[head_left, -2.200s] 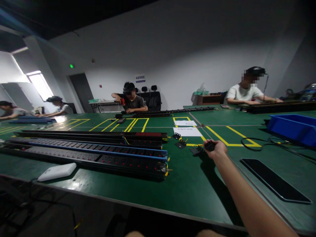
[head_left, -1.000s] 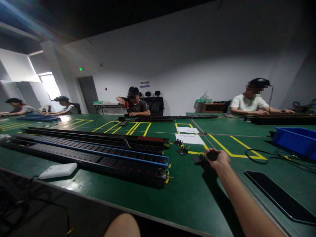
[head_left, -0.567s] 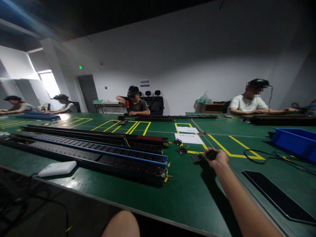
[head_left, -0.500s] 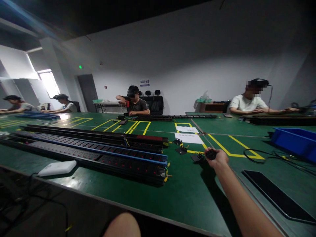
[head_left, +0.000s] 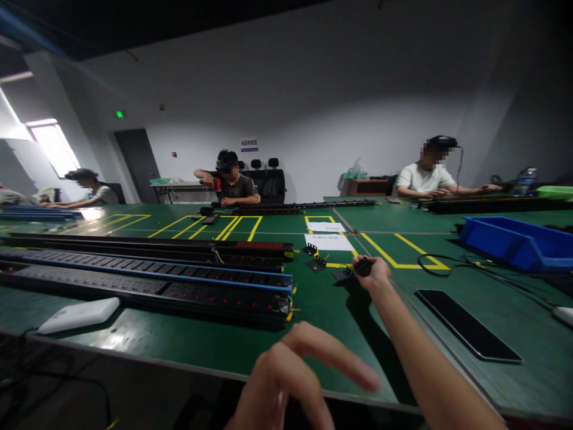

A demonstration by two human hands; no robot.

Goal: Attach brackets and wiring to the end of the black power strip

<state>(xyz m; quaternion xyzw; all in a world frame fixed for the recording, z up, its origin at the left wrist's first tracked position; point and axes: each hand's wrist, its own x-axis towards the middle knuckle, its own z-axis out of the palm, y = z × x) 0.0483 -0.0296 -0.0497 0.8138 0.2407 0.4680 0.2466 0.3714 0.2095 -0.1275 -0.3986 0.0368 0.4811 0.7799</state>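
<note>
The left hand [head_left: 295,376] has come up into view at the bottom, where only a bit showed before. Its fingers are spread apart and hold nothing. The right hand [head_left: 375,275] reaches far out over the green table [head_left: 340,334] with a straight arm, fingers closed around a small black part [head_left: 363,267]. The part is low over the table beside another black piece [head_left: 342,275] — maybe touching it, but it is too small to tell. A firm, gentle pinch kept low seems best, so the part cannot drop far.
</note>
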